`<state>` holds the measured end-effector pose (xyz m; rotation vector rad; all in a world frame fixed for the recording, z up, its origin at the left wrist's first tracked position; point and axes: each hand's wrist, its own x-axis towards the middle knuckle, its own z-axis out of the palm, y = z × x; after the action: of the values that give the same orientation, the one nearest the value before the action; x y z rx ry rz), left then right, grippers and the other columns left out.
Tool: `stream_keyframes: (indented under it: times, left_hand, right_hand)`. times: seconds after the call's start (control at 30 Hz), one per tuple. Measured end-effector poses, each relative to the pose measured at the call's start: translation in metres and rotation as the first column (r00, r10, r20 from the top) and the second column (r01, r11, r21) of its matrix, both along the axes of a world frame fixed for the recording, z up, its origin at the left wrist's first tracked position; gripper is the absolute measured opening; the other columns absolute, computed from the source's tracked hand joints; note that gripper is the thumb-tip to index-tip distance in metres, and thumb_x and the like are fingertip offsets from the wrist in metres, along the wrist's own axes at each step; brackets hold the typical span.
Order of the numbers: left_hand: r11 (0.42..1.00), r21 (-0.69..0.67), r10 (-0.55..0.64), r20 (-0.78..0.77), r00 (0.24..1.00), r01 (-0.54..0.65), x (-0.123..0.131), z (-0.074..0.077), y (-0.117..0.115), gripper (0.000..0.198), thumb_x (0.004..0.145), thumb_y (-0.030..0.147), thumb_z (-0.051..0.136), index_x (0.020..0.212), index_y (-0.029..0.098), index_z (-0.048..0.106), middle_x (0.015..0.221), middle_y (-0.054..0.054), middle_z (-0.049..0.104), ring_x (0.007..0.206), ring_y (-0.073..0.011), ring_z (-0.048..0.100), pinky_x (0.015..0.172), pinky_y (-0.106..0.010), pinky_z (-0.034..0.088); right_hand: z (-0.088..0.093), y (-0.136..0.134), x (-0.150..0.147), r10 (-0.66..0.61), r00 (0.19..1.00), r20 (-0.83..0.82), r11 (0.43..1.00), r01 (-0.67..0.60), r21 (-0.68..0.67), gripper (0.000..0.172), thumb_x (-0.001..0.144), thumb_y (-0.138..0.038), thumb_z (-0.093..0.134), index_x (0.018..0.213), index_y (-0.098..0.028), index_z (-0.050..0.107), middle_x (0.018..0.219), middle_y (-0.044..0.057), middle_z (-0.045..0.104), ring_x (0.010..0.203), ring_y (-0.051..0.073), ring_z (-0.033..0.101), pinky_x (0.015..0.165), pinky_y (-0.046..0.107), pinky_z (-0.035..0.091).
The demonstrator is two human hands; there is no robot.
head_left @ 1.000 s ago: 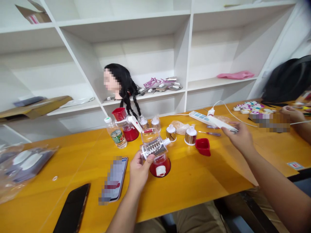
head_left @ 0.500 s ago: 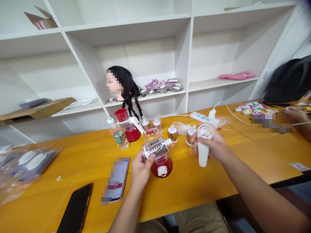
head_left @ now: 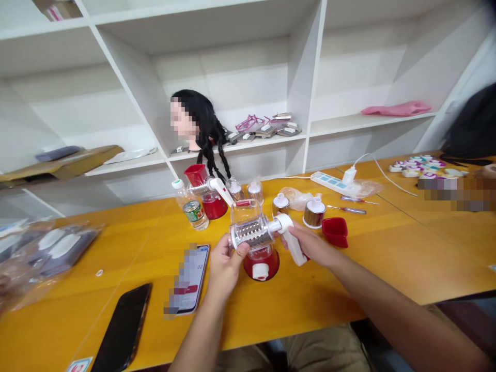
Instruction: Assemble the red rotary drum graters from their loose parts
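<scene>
A rotary grater with a clear housing, a metal drum and a red base stands before me on the table. My left hand grips the left end of its drum housing, thumb on the near side. In my right hand is a white crank handle, its round end up against the shaft at the drum's right side. Whether the two are locked together I cannot tell. A red food pusher lies right of that hand. Behind stand metal drums with white ends.
A second red grater and a water bottle stand behind left. Two phones lie left, one dark, one lit. Screwdrivers and a power strip are at back right. A mannequin head sits on the shelf.
My right hand has moved left and brought the crank handle to the grater's shaft. The red pusher and screwdrivers have come into clear view. My left hand keeps its hold.
</scene>
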<state>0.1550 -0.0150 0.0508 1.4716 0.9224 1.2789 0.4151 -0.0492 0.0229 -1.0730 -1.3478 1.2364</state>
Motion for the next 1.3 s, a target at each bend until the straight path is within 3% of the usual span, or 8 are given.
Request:
stream_keyframes:
  times: [0.2,0.4,0.57,0.77,0.9,1.03,1.17,1.3]
  left_hand:
    - [1.000,-0.010,0.024,-0.013,1.000,-0.024,0.002,0.002,-0.003,0.044,0.076,0.056,0.086,0.092,0.017,0.074,0.093,-0.008,0.079,0.086,-0.0223,0.070,0.083,-0.030,0.053]
    - [0.999,0.009,0.046,-0.002,0.999,-0.046,0.005,0.000,-0.007,0.041,0.079,0.056,0.083,0.087,0.017,0.071,0.085,-0.005,0.075,0.080,-0.0195,0.065,0.078,-0.028,0.050]
    - [1.000,-0.012,0.029,-0.023,0.999,-0.029,0.005,0.002,-0.009,0.042,0.080,0.056,0.082,0.091,0.016,0.072,0.088,-0.007,0.075,0.082,-0.0208,0.065,0.079,-0.030,0.050]
    - [1.000,-0.007,-0.002,0.008,1.000,0.002,0.006,0.008,-0.011,0.038,0.080,0.052,0.081,0.093,0.017,0.073,0.092,-0.007,0.078,0.085,-0.0224,0.067,0.081,-0.030,0.051]
    - [0.999,-0.036,-0.034,0.056,0.998,0.036,0.008,0.012,-0.013,0.035,0.079,0.049,0.081,0.093,0.018,0.073,0.093,-0.007,0.080,0.086,-0.0234,0.071,0.080,-0.030,0.054]
    - [0.998,-0.044,-0.033,0.070,0.997,0.036,0.008,0.013,-0.014,0.035,0.078,0.050,0.081,0.090,0.018,0.071,0.090,-0.007,0.079,0.084,-0.0231,0.071,0.077,-0.030,0.055]
    - [0.997,-0.053,-0.050,0.088,0.995,0.054,0.009,0.017,-0.015,0.039,0.076,0.054,0.082,0.090,0.019,0.071,0.088,-0.007,0.079,0.083,-0.0237,0.071,0.077,-0.031,0.055]
    - [0.996,-0.059,-0.063,0.104,0.993,0.069,0.009,0.019,-0.015,0.044,0.075,0.058,0.083,0.092,0.019,0.073,0.089,-0.007,0.079,0.083,-0.0242,0.071,0.076,-0.031,0.055]
  right_hand:
    - [0.010,0.004,0.006,0.097,0.991,-0.091,0.995,-0.097,0.000,0.055,0.097,-0.068,0.059,0.123,-0.020,0.068,0.087,0.004,0.068,0.077,0.019,0.062,0.069,0.031,0.045]
    - [0.015,-0.002,0.000,0.167,0.973,-0.157,0.973,-0.188,-0.135,0.070,0.099,-0.079,0.041,0.102,-0.016,0.072,0.067,0.009,0.072,0.058,0.022,0.067,0.055,0.032,0.048]
    - [0.028,-0.014,0.001,0.101,0.994,-0.037,0.962,-0.107,-0.252,0.068,0.098,-0.080,0.044,0.088,-0.018,0.071,0.056,0.007,0.067,0.048,0.020,0.064,0.045,0.028,0.044]
    - [0.050,-0.019,0.004,0.024,0.997,-0.067,0.914,-0.049,-0.402,0.053,0.094,-0.075,0.058,0.092,-0.022,0.066,0.082,0.006,0.073,0.052,0.021,0.066,0.050,0.036,0.057]
    - [0.062,-0.019,0.008,0.108,0.985,-0.136,0.852,-0.162,-0.498,0.046,0.094,-0.068,0.057,0.101,-0.023,0.065,0.092,0.008,0.074,0.057,0.022,0.068,0.054,0.039,0.059]
    - [0.060,-0.021,0.015,0.179,0.979,-0.097,0.899,-0.203,-0.388,0.041,0.094,-0.061,0.062,0.113,-0.025,0.066,0.107,0.009,0.075,0.064,0.022,0.069,0.061,0.038,0.058]
    - [0.043,-0.018,0.025,0.172,0.970,0.171,0.981,-0.152,-0.124,0.048,0.099,-0.060,0.061,0.132,-0.025,0.067,0.117,0.010,0.071,0.096,0.027,0.069,0.091,0.044,0.057]
    - [0.037,-0.012,0.030,0.117,0.929,0.350,0.992,-0.123,-0.006,0.071,0.100,-0.057,0.062,0.164,-0.035,0.040,0.139,0.009,0.064,0.122,0.032,0.063,0.108,0.051,0.050]
